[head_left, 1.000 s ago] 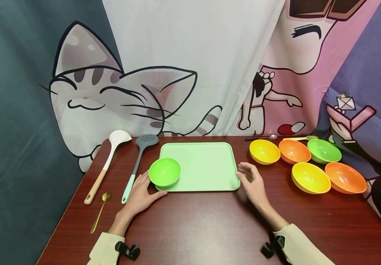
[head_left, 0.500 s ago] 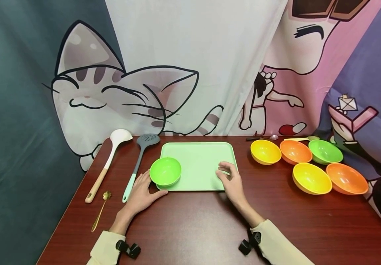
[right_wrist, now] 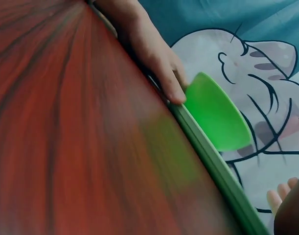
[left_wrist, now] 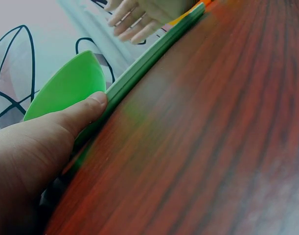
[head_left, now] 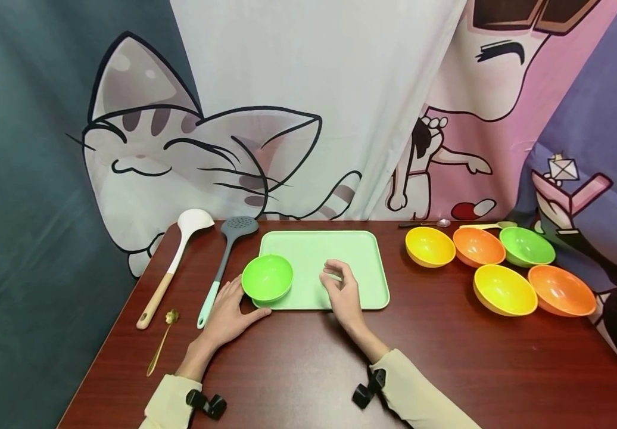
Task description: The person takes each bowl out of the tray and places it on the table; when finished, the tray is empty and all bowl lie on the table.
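Observation:
A green bowl (head_left: pixel 267 278) sits on the left front corner of the pale green tray (head_left: pixel 364 256). At that corner lies my left hand (head_left: pixel 227 319), fingers stretched along the bowl's left side and thumb spread toward the front. In the left wrist view the thumb (left_wrist: pixel 85 112) reaches the tray's front edge beside the green bowl (left_wrist: pixel 71 85). My right hand (head_left: pixel 345 298) hovers over the front middle of the tray, fingers loosely bent, nothing between them. A gap separates it from the bowl. In the right wrist view its fingertips (right_wrist: pixel 282 192) show only partly.
Left of the tray lie a slotted turner (head_left: pixel 225 256), a white ladle (head_left: pixel 180 250) and a small gold spoon (head_left: pixel 164 339). Yellow (head_left: pixel 430 247), orange (head_left: pixel 478 246) and green (head_left: pixel 526 245) bowls stand at the right, with more bowls before them and thin spoons behind. A curtain hangs behind the table.
My right hand has moved left from the tray's right edge to above its front middle. The left hand and the green bowl stay where they were.

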A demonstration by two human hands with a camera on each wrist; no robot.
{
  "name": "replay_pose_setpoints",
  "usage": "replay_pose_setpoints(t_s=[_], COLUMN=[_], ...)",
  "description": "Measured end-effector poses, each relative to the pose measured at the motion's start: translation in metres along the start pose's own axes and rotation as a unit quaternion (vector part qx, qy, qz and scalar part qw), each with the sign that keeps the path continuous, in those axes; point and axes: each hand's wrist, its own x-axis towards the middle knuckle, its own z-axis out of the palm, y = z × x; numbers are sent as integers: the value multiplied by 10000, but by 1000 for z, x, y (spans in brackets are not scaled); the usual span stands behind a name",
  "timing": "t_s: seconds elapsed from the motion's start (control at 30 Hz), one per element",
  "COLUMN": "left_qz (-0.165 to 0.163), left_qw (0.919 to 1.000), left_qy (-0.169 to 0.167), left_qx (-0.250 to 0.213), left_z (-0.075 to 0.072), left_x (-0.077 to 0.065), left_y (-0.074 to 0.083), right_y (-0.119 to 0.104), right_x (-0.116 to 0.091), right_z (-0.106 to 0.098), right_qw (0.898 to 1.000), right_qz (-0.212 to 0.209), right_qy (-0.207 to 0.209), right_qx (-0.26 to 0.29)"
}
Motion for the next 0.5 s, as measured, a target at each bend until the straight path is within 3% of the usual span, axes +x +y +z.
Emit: replay_pose_setpoints(t_s=[0.2, 0.33, 0.5], left_qz=[1, -11, 46], left_qw=[9999, 9999, 9999], left_qy=[107, 108, 93], left_qx=[-34, -22, -32], left_z=[0, -1, 0], left_x=[-4, -3, 0], left_y=[0, 1, 3], right_y=[6, 7, 10], right_x=[-7, -6, -2], right_z=[24, 41, 60], right_qw=[9996, 9995, 9969], right_qz=[-169, -321, -599], right_qy=[54, 46, 334], right_qx=[222, -39, -393])
